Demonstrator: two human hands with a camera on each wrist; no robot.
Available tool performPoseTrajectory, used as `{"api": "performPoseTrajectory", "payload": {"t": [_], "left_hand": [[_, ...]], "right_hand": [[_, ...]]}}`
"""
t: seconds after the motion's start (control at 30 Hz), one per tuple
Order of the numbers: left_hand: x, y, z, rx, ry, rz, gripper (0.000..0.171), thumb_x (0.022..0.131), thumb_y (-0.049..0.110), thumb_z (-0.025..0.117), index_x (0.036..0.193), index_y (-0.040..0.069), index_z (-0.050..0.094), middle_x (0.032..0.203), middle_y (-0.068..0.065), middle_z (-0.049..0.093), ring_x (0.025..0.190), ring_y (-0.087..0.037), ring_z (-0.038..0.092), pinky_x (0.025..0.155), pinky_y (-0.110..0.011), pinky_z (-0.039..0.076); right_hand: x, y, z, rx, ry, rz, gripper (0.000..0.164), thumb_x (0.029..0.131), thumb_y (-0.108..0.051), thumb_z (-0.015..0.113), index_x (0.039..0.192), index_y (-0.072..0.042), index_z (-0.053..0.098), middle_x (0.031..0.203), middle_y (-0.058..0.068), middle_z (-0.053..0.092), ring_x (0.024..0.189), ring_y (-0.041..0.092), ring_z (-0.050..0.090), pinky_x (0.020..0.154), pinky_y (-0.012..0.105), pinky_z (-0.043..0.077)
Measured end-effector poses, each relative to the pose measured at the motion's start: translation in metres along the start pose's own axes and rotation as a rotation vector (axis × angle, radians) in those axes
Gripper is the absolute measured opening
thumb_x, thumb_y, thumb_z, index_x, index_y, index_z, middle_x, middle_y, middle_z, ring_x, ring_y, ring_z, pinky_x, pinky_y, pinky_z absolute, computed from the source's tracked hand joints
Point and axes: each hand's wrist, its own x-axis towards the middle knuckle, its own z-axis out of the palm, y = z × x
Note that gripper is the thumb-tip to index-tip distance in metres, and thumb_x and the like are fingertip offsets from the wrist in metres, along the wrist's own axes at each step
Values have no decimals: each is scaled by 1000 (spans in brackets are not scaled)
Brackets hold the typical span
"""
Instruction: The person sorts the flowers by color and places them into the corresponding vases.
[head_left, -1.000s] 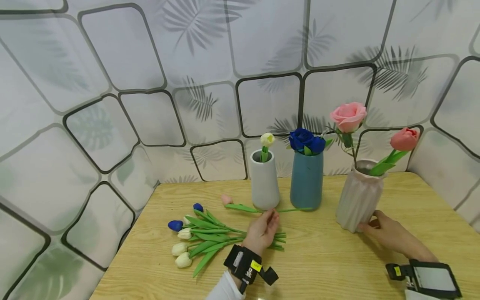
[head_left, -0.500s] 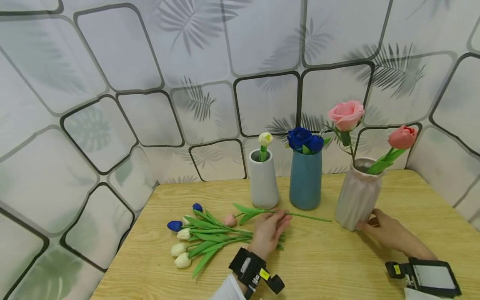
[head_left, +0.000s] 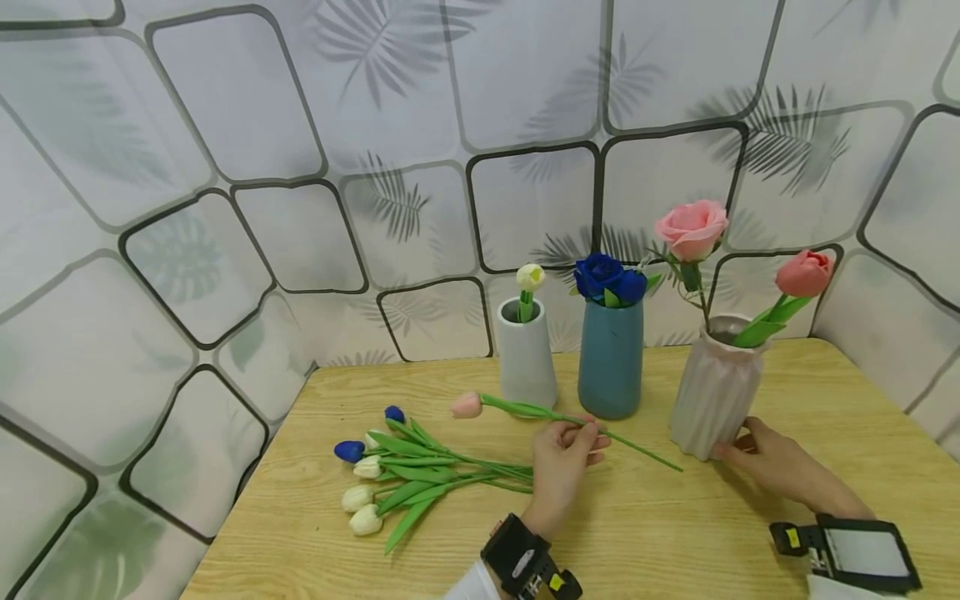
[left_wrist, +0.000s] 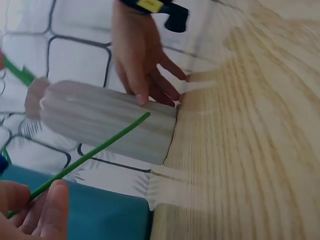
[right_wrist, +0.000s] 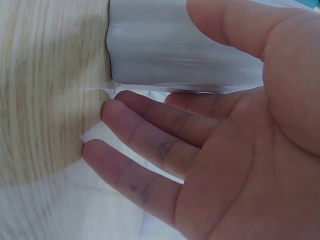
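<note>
From my remote feed, the pale grey cloth backdrop with dark rounded outlines and leaf prints (head_left: 420, 100) fills most of the head view. Below it spreads the light wood-grain tabletop (head_left: 637, 542). On its left lies a loose bunch of white and blue tulips with green leaves (head_left: 420, 476). Three vases line the back: the pale pinkish pleated vase with a glossy finish (head_left: 720, 396), nearest the right; the tapered teal-blue vase (head_left: 611, 367); and the smooth tapered white vase (head_left: 528, 362).

I see the right hand (head_left: 780, 471) with its thumb touching the pleated vase near the base, other fingers relaxed and fairly straight, tips down by the wood, gripping nothing. A careless nudge low on that vase could slide it, or topple it, since its blooms lean outward.

The left hand (head_left: 562, 458) pinches, between thumb and fingers, the stem of a pale pink tulip with a green leaf (head_left: 521, 407), held in front of the white vase. That light hold could let the stem roll or droop.

In the pleated vase, a pink rose (head_left: 692, 231) and a coral tulip (head_left: 805, 273) could snag a stem brought in carelessly. The held stem's free end points toward that vase's lower body; swung abruptly, it could knock the side.
</note>
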Motion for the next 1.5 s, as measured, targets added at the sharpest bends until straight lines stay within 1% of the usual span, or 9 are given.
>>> {"api": "performPoseTrajectory", "payload": {"t": [0.23, 0.37, 0.5, 0.6, 0.67, 0.8, 0.83, 1.13, 1.5], "left_hand": [[-9, 2, 12, 182, -92, 324, 19, 99, 14, 62, 108, -1, 70, 96, -20, 72, 84, -33, 72, 67, -29, 59], [-8, 4, 15, 333, -154, 458, 17, 102, 14, 57, 110, 4, 69, 91, -15, 71, 81, -27, 70, 67, -21, 56], [-7, 7, 19, 596, -211, 597, 20, 106, 15, 49, 115, 7, 65, 84, -7, 65, 66, -9, 59, 63, -9, 44], [-9, 13, 25, 857, -191, 719, 24, 107, 22, 47, 120, 10, 63, 84, -1, 62, 62, 1, 48, 60, -6, 35], [-12, 19, 28, 927, -208, 731, 27, 107, 26, 45, 124, 14, 62, 88, 3, 63, 67, 3, 50, 63, -6, 35], [-16, 36, 35, 917, -251, 745, 26, 106, 28, 49, 127, 20, 61, 109, 7, 66, 91, 2, 63, 75, -5, 43], [-16, 39, 38, 856, -279, 727, 26, 106, 27, 48, 128, 19, 60, 111, 6, 66, 94, 1, 62, 79, -5, 43], [-3, 62, 62, 690, -159, 1026, 21, 106, 14, 50, 124, 8, 59, 105, -4, 64, 81, -4, 60, 77, -7, 45], [15, 92, 76, 653, -59, 1150, 25, 109, 13, 38, 123, 0, 54, 107, -11, 61, 78, -12, 58, 72, -12, 46]], "right_hand": [[-1, 0, 0, 11, 0, -11, 82, 103, -45, 51, 136, 25, 26, 112, 33, 61, 99, 40, 65, 77, 49, 54], [-1, -1, 0, 24, 3, -8, 82, 102, -45, 52, 136, 25, 26, 112, 33, 61, 98, 40, 65, 76, 48, 55], [-2, 0, 0, 30, -2, 1, 82, 102, -45, 51, 136, 25, 26, 113, 34, 61, 99, 41, 64, 76, 48, 55], [-2, 1, 0, 28, -2, 3, 81, 103, -45, 51, 136, 24, 26, 113, 35, 60, 99, 42, 64, 77, 48, 55], [-3, 1, 0, 26, 7, -3, 81, 103, -45, 51, 136, 24, 26, 113, 35, 61, 99, 42, 64, 77, 49, 54], [-4, -1, 0, 24, 20, -9, 80, 103, -45, 51, 136, 24, 26, 113, 36, 61, 99, 43, 65, 77, 50, 54], [-4, -1, 0, 25, 20, -8, 81, 103, -45, 51, 136, 24, 26, 113, 36, 61, 99, 43, 65, 77, 50, 54], [-4, 0, 2, 31, 44, -21, 81, 102, -43, 53, 136, 26, 26, 111, 36, 62, 98, 42, 65, 78, 51, 54], [-5, 1, 4, 52, 72, -51, 74, 101, -39, 56, 132, 24, 32, 109, 34, 63, 97, 40, 66, 76, 46, 54]]}}
